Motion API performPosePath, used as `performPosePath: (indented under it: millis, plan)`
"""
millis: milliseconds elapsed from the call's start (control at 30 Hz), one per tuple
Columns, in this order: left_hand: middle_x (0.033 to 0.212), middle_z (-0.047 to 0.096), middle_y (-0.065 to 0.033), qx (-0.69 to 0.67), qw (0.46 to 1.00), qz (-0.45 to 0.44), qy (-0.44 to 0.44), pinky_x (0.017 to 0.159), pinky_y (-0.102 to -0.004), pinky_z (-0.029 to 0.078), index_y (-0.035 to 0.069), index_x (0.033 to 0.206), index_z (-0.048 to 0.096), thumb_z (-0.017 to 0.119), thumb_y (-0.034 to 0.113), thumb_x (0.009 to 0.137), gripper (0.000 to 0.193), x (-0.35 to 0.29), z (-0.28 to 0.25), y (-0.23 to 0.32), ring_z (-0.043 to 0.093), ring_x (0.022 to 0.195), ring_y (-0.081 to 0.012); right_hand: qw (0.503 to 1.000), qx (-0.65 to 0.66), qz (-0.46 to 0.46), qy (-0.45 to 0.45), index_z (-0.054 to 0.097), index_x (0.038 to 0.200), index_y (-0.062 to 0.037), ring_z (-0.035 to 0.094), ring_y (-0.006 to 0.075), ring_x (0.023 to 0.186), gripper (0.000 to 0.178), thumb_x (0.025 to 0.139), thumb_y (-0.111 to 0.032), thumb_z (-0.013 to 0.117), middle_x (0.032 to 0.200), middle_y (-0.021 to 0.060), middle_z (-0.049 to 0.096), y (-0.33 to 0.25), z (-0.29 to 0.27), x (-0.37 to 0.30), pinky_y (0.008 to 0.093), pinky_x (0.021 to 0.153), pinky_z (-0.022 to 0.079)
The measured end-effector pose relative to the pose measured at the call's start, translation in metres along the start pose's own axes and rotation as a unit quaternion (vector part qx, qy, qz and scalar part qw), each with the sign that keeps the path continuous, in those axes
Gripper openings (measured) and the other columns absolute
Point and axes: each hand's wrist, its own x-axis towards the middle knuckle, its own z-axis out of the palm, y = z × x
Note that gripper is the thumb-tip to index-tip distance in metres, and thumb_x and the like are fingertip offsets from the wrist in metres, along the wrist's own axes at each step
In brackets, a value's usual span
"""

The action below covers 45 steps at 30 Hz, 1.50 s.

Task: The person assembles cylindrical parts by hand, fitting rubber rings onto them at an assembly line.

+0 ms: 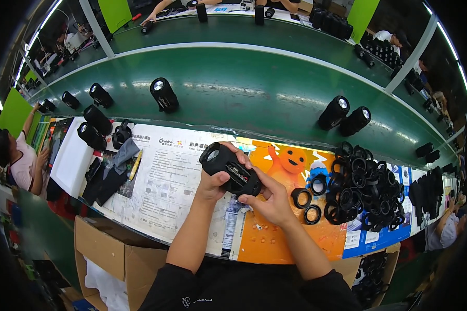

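Both hands hold a black cylindrical speaker [220,160], tilted above the work table. A recess in its side faces up, with small parts and a bit of red inside. My left hand [211,185] is closed round the end with the round silvery face, thumb on the side. My right hand [273,201] grips the other end, fingers behind it and thumb at its lower edge. Just right of my right hand, a few loose black rings [312,214] lie on the orange sheet [275,243]. A large heap of black rings [366,186] stands beyond them.
Black speakers [164,95] stand on the green conveyor [244,78] ahead. Left on the table are two speakers [92,136], dark cloth [109,179] and a yellow pen [135,165]. Cardboard boxes [101,249] stand below the near edge. Co-workers [23,160] sit on both sides and across.
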Motion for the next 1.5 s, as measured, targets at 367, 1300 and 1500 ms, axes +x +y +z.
performPosePath:
  millis: [367,1300,1500]
  plan:
    - [0.113,0.071,-0.0130,0.008,0.998,-0.052,0.044,0.100,-0.0469,0.064,0.006,0.132,0.062,0.094,0.032,0.086,0.062,0.000,-0.021,-0.004,0.074,0.110,-0.0308,0.946,-0.324,-0.019,-0.011,0.076,0.138,-0.0050,0.074,0.0371,0.119,0.040,0.102,-0.024,0.081,0.129,0.0174,0.078,-0.042,-0.049,0.004,0.0428,0.105,0.057]
    - [0.126,0.076,-0.0136,0.149,0.977,-0.142,0.062,0.105,-0.0421,0.064,0.002,0.149,0.058,0.096,0.021,0.089,0.074,-0.001,0.000,0.002,0.077,0.116,-0.0255,0.829,-0.543,-0.134,-0.023,0.076,0.115,-0.0013,0.067,0.0373,0.127,0.026,0.093,-0.010,0.087,0.133,0.0145,0.070,-0.039,-0.093,-0.030,0.0454,0.106,0.057]
    - [0.123,0.075,-0.0143,0.091,0.989,-0.086,0.073,0.100,-0.0436,0.067,0.001,0.140,0.060,0.095,0.018,0.091,0.062,-0.001,-0.004,-0.006,0.078,0.112,-0.0271,0.927,-0.374,-0.020,0.020,0.061,0.154,0.0001,0.067,0.0416,0.129,0.080,0.090,-0.034,0.096,0.135,0.0235,0.070,-0.035,-0.027,-0.021,0.0467,0.112,0.054]
